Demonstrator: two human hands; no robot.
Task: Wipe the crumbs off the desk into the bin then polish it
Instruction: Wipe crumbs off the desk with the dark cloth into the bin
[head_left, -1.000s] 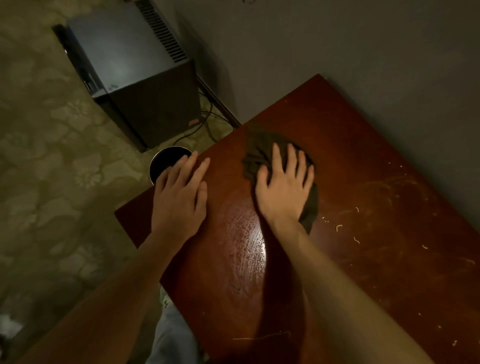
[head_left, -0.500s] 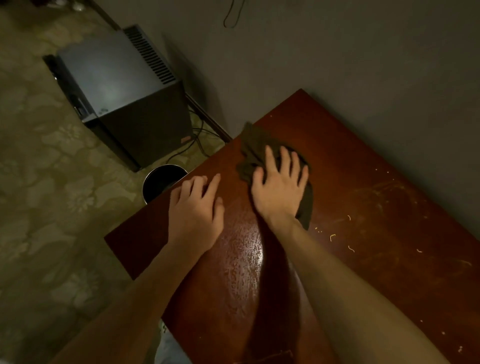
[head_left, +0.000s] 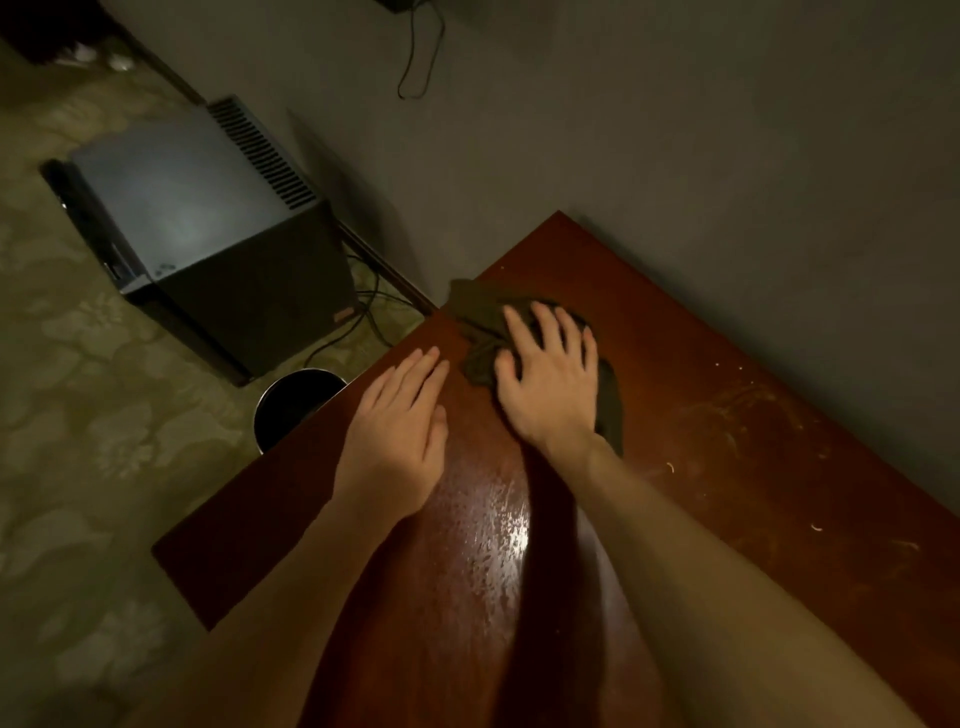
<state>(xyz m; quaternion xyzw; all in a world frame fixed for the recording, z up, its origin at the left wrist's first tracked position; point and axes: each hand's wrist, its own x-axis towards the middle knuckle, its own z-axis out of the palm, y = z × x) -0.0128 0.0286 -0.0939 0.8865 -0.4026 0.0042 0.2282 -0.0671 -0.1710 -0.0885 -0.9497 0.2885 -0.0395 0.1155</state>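
A glossy reddish-brown desk (head_left: 701, 364) runs from the lower left to the right. A crumpled dark green cloth (head_left: 480, 317) lies near its far left corner, one end reaching the desk's left edge. My right hand (head_left: 550, 384) presses flat on the cloth, fingers spread. My left hand (head_left: 400, 436) lies palm down on the bare wood beside it, close to the left edge, holding nothing. A round dark bin (head_left: 291, 405) stands on the floor below that edge, partly hidden by the desk. Pale crumbs (head_left: 670, 467) dot the wood right of my right forearm.
A dark box-shaped appliance (head_left: 208, 228) with a vent grille stands on the patterned carpet to the left, with cables (head_left: 358, 322) trailing behind it. A grey wall (head_left: 675, 130) runs along the desk's far edge, and a cord (head_left: 415, 57) hangs down it.
My right hand has slid the cloth a little towards the desk's left edge. My left hand has shifted inward, away from the rim above the bin. The camera has tilted upward.
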